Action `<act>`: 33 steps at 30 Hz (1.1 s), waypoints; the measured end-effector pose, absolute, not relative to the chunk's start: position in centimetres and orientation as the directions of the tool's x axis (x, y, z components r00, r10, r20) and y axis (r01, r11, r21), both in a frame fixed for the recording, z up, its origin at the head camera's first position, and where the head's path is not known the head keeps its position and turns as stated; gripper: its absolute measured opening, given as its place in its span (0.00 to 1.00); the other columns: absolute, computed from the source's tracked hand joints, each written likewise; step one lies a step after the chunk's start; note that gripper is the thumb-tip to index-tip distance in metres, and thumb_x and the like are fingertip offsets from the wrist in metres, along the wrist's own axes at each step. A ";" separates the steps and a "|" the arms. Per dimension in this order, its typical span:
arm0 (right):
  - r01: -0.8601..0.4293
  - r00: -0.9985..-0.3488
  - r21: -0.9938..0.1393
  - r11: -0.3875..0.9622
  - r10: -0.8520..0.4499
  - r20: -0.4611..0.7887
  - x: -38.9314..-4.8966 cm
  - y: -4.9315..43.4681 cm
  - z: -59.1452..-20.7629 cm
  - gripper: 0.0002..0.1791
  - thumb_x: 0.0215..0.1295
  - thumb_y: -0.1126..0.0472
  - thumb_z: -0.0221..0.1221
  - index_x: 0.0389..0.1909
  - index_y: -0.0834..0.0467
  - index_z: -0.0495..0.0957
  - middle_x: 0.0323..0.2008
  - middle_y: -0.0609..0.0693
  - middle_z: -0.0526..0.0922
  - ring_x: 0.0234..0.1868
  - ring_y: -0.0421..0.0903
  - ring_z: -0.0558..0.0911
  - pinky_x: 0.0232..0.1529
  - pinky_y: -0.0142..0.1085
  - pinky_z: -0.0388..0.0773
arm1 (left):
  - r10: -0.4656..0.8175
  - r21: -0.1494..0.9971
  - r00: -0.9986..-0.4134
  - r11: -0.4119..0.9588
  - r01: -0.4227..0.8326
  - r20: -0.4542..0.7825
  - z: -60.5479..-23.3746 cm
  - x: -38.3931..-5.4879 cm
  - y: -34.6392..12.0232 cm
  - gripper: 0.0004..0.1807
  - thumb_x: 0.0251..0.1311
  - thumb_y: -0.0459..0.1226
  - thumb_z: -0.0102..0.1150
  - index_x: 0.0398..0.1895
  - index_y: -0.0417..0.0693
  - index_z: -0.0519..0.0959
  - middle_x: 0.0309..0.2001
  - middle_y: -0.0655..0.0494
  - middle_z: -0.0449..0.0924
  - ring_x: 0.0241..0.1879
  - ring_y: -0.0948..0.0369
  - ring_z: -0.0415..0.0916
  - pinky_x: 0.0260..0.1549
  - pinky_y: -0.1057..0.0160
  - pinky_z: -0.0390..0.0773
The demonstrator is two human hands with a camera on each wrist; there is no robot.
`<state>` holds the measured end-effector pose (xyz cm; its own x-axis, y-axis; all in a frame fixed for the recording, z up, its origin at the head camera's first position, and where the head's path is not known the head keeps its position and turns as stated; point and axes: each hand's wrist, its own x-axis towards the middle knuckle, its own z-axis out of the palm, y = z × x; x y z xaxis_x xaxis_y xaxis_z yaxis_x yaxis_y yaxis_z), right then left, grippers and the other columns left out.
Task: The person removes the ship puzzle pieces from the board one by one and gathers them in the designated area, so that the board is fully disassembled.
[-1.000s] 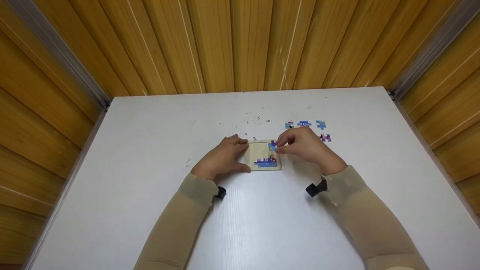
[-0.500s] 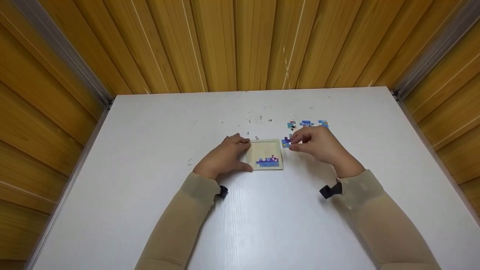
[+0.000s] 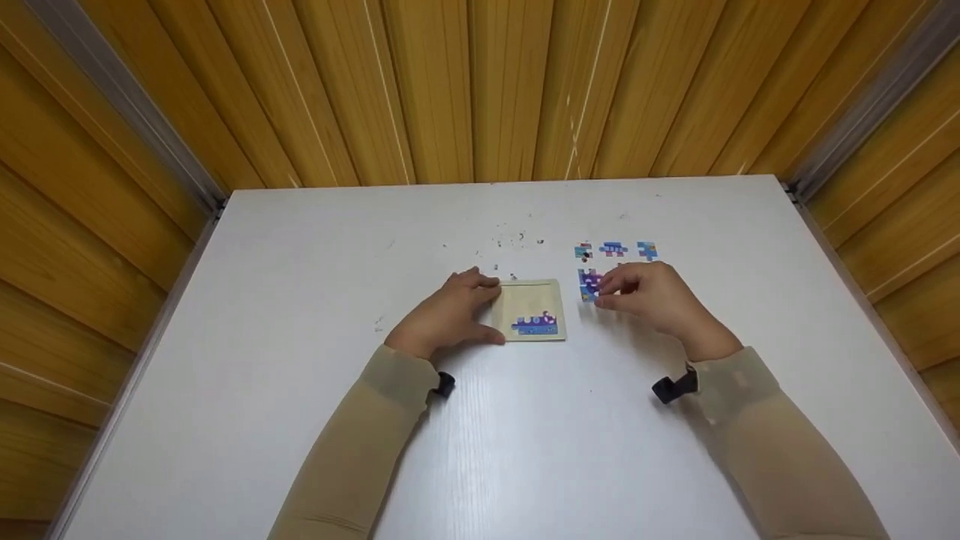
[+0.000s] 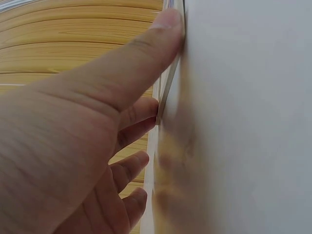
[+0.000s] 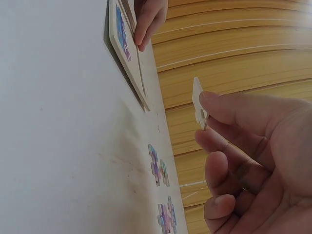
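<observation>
A pale wooden puzzle tray [image 3: 517, 300] lies on the white table, with joined blue and purple pieces [image 3: 536, 326] along its lower right. My left hand [image 3: 450, 311] holds the tray by its left side, thumb at the near corner and fingers at the far one. Right of the tray, my right hand [image 3: 649, 300] pinches a blue and purple jigsaw piece [image 5: 198, 100] between thumb and index finger. In the right wrist view this piece is raised off the table, its plain pale side showing. From the head it overlaps a loose purple piece [image 5: 153, 163] lying beneath.
Behind my right hand lie loose jigsaw pieces: a teal one [image 3: 583, 250], a blue one [image 3: 613, 248] and another blue one [image 3: 647, 250]. Small dark marks [image 3: 521, 237] dot the tabletop beyond the tray. Wood-patterned panels [image 3: 502, 90] stand around the table.
My right hand has carried the pinched piece from over the tray's right side out to the right, over the loose pieces. The left hand stays on the tray.
</observation>
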<state>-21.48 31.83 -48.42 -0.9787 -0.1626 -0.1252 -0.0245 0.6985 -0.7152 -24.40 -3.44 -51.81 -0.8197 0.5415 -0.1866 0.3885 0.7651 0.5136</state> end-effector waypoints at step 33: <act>0.024 -0.968 -0.660 0.751 -0.148 -0.204 -21.4 31.9 -50.2 0.03 0.73 0.60 0.75 0.43 0.51 0.95 0.55 0.54 0.92 0.53 0.53 0.83 0.52 0.40 0.84 | 0.531 0.513 -0.825 0.772 0.375 -0.196 -52.1 -24.6 -3.4 0.52 0.62 0.53 0.86 0.86 0.52 0.72 0.88 0.58 0.66 0.94 0.52 0.47 0.92 0.50 0.57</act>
